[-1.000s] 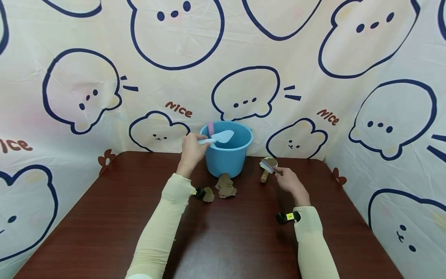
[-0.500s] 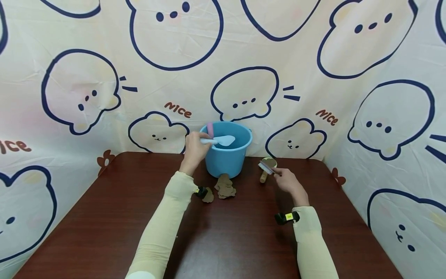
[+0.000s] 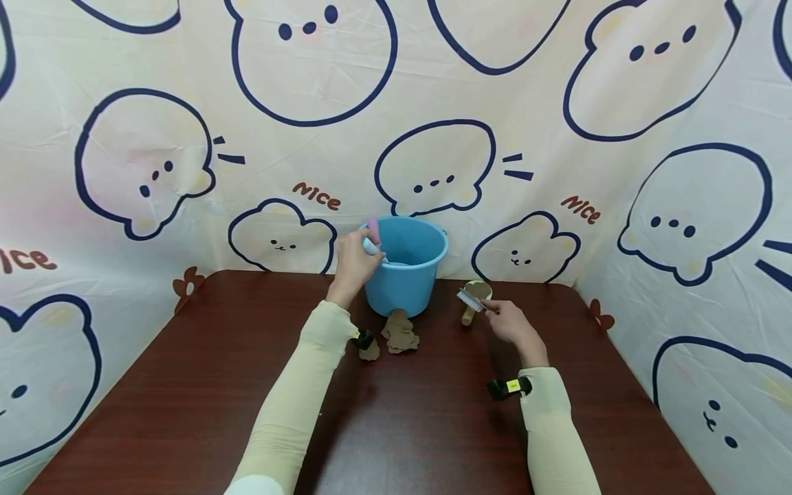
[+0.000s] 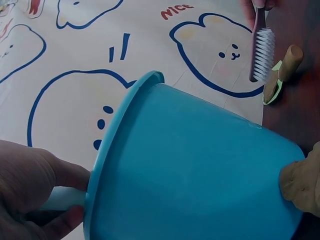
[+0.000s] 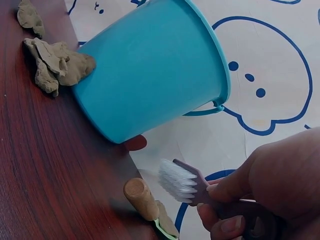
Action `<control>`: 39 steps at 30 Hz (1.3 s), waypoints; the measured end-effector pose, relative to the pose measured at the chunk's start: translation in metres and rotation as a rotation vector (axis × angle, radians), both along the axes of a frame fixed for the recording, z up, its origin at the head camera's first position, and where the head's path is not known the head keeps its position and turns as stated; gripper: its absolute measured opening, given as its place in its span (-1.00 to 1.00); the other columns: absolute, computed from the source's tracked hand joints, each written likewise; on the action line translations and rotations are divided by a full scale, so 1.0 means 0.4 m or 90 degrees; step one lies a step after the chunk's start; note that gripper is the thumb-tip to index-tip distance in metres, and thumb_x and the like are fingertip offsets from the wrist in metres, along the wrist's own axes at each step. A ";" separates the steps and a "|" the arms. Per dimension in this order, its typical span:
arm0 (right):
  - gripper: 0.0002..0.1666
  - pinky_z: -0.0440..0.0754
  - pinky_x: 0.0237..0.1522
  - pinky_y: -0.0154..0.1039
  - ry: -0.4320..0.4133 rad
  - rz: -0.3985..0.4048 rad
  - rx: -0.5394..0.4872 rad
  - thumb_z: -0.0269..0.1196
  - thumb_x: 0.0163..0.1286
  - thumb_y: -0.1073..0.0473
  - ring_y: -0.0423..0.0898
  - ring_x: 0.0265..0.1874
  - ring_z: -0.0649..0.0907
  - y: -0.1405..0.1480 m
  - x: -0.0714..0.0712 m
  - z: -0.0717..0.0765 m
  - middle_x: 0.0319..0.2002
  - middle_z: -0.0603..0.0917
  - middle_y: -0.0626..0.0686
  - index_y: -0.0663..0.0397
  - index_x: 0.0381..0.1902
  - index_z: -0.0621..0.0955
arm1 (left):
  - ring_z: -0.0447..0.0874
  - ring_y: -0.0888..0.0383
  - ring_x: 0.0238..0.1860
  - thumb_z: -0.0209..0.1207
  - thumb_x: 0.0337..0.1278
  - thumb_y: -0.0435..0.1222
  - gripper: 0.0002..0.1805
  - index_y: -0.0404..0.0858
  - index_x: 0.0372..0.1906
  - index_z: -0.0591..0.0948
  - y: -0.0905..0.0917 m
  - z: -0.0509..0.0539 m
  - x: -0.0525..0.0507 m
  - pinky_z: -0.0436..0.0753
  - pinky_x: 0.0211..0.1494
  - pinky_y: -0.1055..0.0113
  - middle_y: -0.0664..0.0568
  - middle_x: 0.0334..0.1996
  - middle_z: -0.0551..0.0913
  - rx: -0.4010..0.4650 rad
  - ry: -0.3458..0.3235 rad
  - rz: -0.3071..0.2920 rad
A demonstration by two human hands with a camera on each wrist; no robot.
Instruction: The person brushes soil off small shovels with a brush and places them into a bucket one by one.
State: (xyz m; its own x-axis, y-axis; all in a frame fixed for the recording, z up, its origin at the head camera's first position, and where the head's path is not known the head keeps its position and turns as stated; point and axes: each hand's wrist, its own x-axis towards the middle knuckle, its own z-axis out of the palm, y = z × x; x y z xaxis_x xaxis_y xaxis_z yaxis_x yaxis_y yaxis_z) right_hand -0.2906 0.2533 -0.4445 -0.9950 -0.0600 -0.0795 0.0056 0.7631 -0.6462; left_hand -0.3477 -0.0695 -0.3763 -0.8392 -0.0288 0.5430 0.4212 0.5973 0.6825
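Note:
My left hand (image 3: 354,267) grips the pale blue handle of a small trowel (image 4: 62,198) at the bucket's left rim. The trowel's blade dips inside the blue bucket (image 3: 402,292) and is mostly hidden. A pinkish-purple handle (image 3: 374,230) sticks up at the same side of the rim. To the right, my right hand (image 3: 512,323) holds a brush (image 5: 182,181) with white bristles and a mauve body, raised over the table. Below the brush lies a wooden-handled tool (image 5: 142,199) with a green-edged round head that bears something brown.
A crumpled brown clay-like lump (image 3: 401,335) touches the bucket's front base. A smaller lump (image 3: 369,353) lies to its left, partly behind the left wrist camera. The dark wooden table (image 3: 408,426) ends at a printed cloth (image 3: 278,158) behind the bucket.
The trowel's blade has gone from above the bucket's rim down into it, as my left hand tilted and shifted slightly right. The right hand and brush have barely moved.

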 end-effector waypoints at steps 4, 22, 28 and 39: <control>-0.45 0.36 -0.36 -0.19 0.000 0.004 0.000 -0.09 0.64 0.23 0.06 -0.25 0.50 0.000 0.002 0.001 0.27 0.52 0.36 0.21 0.51 0.34 | 0.68 -0.20 0.03 0.41 0.16 -0.40 -0.82 -0.39 -0.20 0.67 0.007 -0.005 -0.005 0.67 0.11 -0.13 -0.28 -0.10 0.71 0.008 -0.018 -0.017; -0.46 0.38 -0.31 -0.17 0.004 0.001 -0.004 -0.09 0.63 0.24 0.05 -0.22 0.50 -0.001 0.003 0.002 0.27 0.54 0.35 0.22 0.49 0.36 | 0.73 -0.09 -0.13 0.24 0.26 -0.45 -0.86 -0.45 -0.19 0.74 0.011 -0.006 -0.017 0.71 0.00 0.06 -0.24 -0.21 0.76 -0.053 -0.012 -0.034; -0.47 0.42 -0.23 -0.14 0.003 0.002 -0.002 -0.09 0.64 0.23 0.08 -0.11 0.52 0.002 0.002 -0.002 0.30 0.51 0.36 0.22 0.49 0.36 | 0.72 -0.09 -0.15 0.24 0.26 -0.45 -0.86 -0.44 -0.19 0.74 0.011 -0.009 -0.016 0.71 -0.01 0.05 -0.23 -0.22 0.76 -0.045 -0.012 -0.039; -0.46 0.47 -0.05 -0.04 -0.002 -0.011 -0.001 -0.08 0.64 0.21 0.14 0.04 0.51 0.012 -0.002 0.000 0.36 0.45 0.40 0.19 0.50 0.36 | 0.65 -0.12 -0.15 0.24 0.24 -0.43 -0.79 -0.42 -0.06 0.68 0.039 -0.048 0.022 0.70 -0.06 0.01 -0.27 -0.14 0.70 0.047 0.180 -0.010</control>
